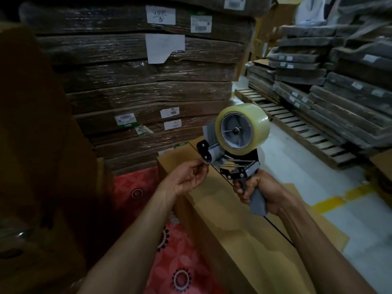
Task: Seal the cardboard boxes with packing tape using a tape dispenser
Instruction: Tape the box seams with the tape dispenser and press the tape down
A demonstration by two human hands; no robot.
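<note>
My right hand (261, 192) grips the grey handle of a tape dispenser (233, 158), held up above a cardboard box (222, 219). A roll of clear packing tape (242, 126) sits on the dispenser's wheel. My left hand (188, 177) is palm up at the dispenser's front roller, its fingertips pinching at the tape end there. The box lies below both hands, its two top flaps closed with a dark seam running down the middle.
A tall stack of shrink-wrapped flat cartons (137, 81) with paper labels fills the back. Wooden pallets (307, 132) and wrapped grey bundles (339, 81) stand at the right. A red patterned mat (169, 251) lies left of the box. A dark carton (31, 145) looms at the left.
</note>
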